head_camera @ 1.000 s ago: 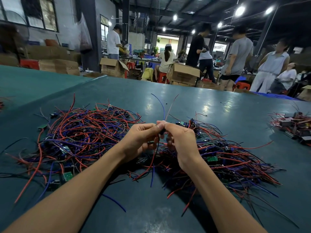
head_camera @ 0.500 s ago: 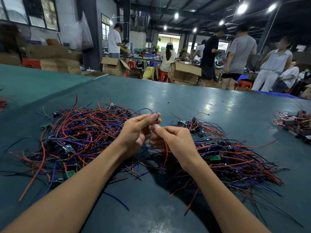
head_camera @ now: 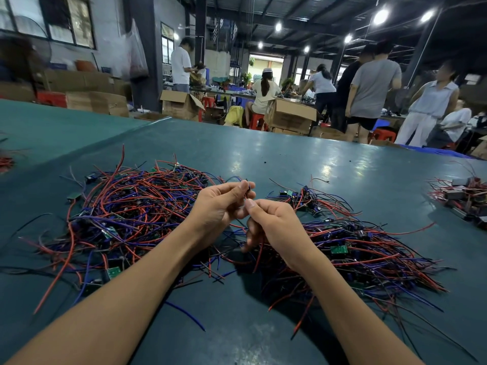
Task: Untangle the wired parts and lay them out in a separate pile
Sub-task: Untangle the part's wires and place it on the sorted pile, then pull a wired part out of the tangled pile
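Beside the tangled heap (head_camera: 131, 212), the left hand (head_camera: 218, 206) pinched a wired part (head_camera: 247, 188); the right hand (head_camera: 276, 227), curled round its red wire (head_camera: 260, 250), had pulled away, probably nearly freeing it.

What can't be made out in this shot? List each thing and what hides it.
Head view:
1. The wired part pinched by the left hand and right hand: too small, mostly covered by fingers.
2. The right pile: near side hidden under the right forearm.
3. The far-right heap: cut off by the frame edge.
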### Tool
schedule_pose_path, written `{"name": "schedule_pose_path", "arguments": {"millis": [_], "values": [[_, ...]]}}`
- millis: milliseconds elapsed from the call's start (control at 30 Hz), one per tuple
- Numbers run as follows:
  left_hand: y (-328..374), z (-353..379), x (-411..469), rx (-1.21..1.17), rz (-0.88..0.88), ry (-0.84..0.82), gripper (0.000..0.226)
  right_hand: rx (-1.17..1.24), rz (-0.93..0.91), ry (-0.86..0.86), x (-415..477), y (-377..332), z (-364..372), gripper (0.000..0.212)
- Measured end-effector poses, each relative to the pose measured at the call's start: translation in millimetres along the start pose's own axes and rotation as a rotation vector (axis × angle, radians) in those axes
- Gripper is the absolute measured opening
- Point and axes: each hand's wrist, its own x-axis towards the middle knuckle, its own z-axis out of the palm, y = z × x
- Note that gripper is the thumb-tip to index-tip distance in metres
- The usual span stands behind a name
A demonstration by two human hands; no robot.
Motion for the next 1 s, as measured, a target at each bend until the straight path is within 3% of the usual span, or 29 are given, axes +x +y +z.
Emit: {"name": "schedule_pose_path", "arguments": {"millis": [233, 400, 600, 767, 833, 933, 1000], "values": [[-3, -2, 6, 0.048, 0.02, 0.146, 0.026, -0.14, 0.001, -0.105, -6, -7, 2, 0.034], [-2, -12, 13, 0.061, 0.061, 0.265, 0.018, -0.196, 0.01, -0.289, -13, -12, 6, 0.032], [-4, -15, 15, 0.125, 0.036, 0.321, 0.017, -0.258, 0.032, -0.397, -19, -24, -2, 0.031], [-2, -19, 15, 0.087, 0.001, 0.391, 0.018, -0.294, 0.025, -0.621, -29, -35, -6, 0.035], [1, -18, 14, -0.003, -0.015, 0.345, 0.018, -0.273, -0.084, -0.484, -30, -34, -5, 0.045], [4, -10, 9, -0.08, -0.053, 0.165, 0.023, -0.113, -0.298, -0.009, -22, -28, -3, 0.053], [6, -5, 5, -0.135, -0.104, 0.017, 0.03, -0.018, -0.33, 0.281, -13, -23, -7, 0.049]]}}
